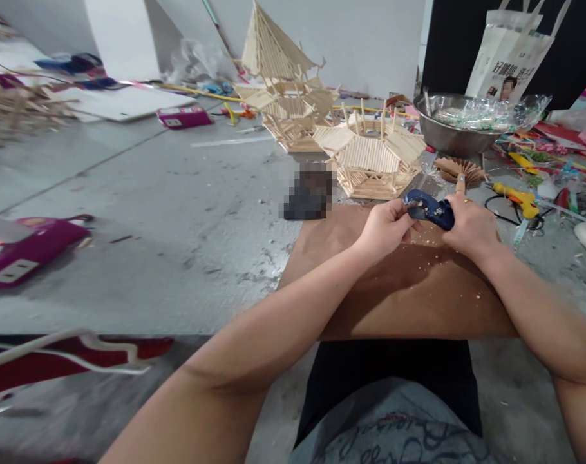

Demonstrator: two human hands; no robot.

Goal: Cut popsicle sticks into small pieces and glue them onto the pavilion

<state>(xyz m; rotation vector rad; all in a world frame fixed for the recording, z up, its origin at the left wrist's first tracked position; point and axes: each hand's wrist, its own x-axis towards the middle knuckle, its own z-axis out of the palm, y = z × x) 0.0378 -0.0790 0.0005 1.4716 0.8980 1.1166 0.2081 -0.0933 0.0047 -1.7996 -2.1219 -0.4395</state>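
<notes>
My right hand (471, 222) is wrapped round the handle of dark blue hand shears (431, 210), with its index finger stretched forward. The jaws point left, toward my left hand (387, 225). Close by the jaws, the fingers of that hand are pinched together; whatever small piece they hold is too hidden to name. Both hands are above a brown board (394, 296) strewn with small pale chips. Just beyond them stands a six-sided model of wooden sticks (370, 154), with upright posts at its top.
A taller stick pagoda (278, 55) rises behind. At the back right is a steel bowl (460, 132) holding plastic wrap. A yellow glue gun (518, 198) and its cord lie right of my hand. Purple boxes (184, 117) and a blurred dark object (310, 193) lie leftward.
</notes>
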